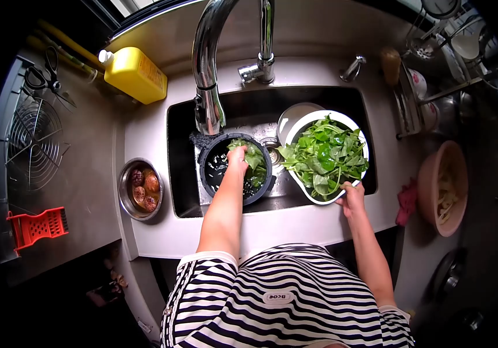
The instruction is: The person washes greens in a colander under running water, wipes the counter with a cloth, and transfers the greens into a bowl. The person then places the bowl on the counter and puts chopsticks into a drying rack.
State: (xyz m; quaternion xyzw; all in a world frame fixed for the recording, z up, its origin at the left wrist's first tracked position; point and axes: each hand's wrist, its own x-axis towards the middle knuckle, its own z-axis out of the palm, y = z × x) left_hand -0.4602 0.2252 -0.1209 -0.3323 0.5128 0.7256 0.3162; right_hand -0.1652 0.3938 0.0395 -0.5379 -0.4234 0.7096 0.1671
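My left hand reaches into a dark round basin of water in the left part of the sink, its fingers closed on some wet green leaves. Other leaves float in that water, to the right of the hand. My right hand grips the lower right rim of a white bowl, with some fingers hidden under it. Leafy greens are heaped in this bowl, and some stems hang over its left rim. The bowl is at the right side of the sink, partly over a pale round dish.
A chrome faucet arches over the basin. A yellow jug is behind left. Left of the sink are a metal bowl with brown round items, a red grater, a wire rack and scissors. A pink bowl stands right.
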